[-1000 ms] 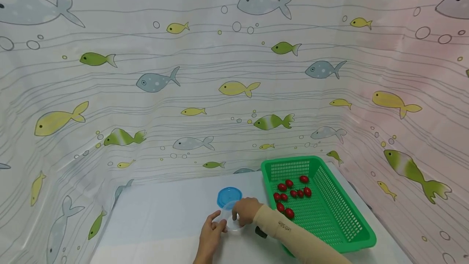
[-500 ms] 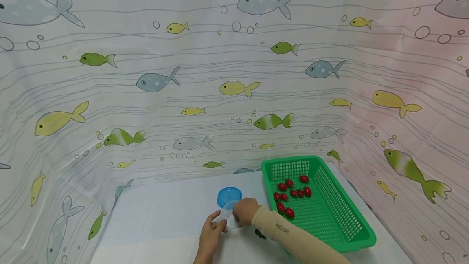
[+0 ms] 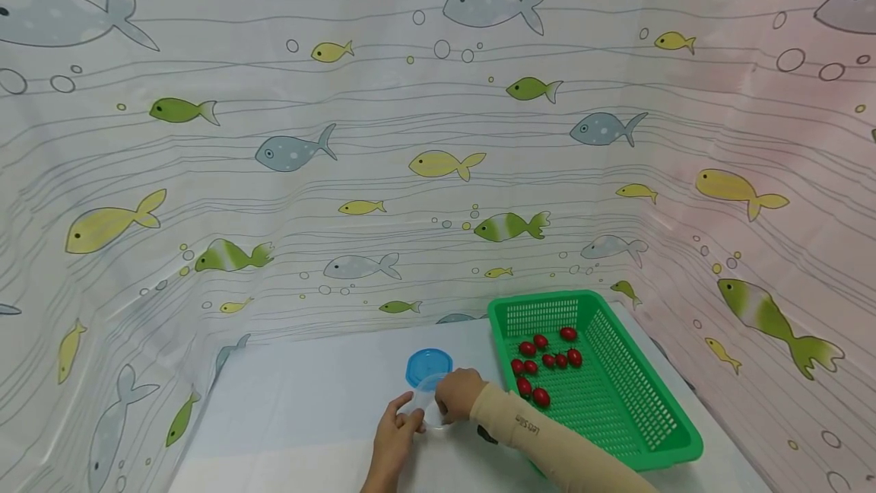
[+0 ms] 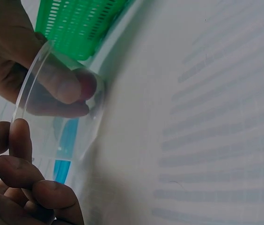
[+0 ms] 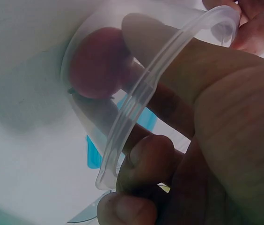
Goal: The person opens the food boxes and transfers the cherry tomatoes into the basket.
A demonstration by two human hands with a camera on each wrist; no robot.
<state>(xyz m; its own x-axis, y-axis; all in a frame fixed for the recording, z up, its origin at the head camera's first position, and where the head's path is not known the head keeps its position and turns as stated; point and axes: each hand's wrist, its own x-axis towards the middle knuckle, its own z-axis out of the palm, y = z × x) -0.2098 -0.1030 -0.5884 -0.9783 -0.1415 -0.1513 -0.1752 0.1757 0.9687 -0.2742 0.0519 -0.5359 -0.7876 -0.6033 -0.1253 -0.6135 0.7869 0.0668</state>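
Note:
A clear round plastic container (image 3: 430,407) stands on the white table. My left hand (image 3: 397,432) pinches its rim, with fingertips on either side of the edge in the left wrist view. My right hand (image 3: 460,394) reaches down inside the container. Its thumb and fingers hold a red cherry tomato (image 5: 97,63) low against the container's bottom, seen through the clear wall. In the left wrist view the same tomato (image 4: 86,84) is partly covered by the thumb. Just behind the container lies a blue lid (image 3: 429,366), flat on the table.
To the right stands a green plastic basket (image 3: 660,379) with perforated walls. Several red cherry tomatoes (image 3: 541,397) lie in its left part. The right forearm crosses over the basket's near left edge. A fish-patterned curtain (image 3: 438,120) surrounds the table at the back and sides.
My right hand has dipped slightly further into the container, and its sleeved forearm has turned a little. The left hand, container, lid and basket have kept their places.

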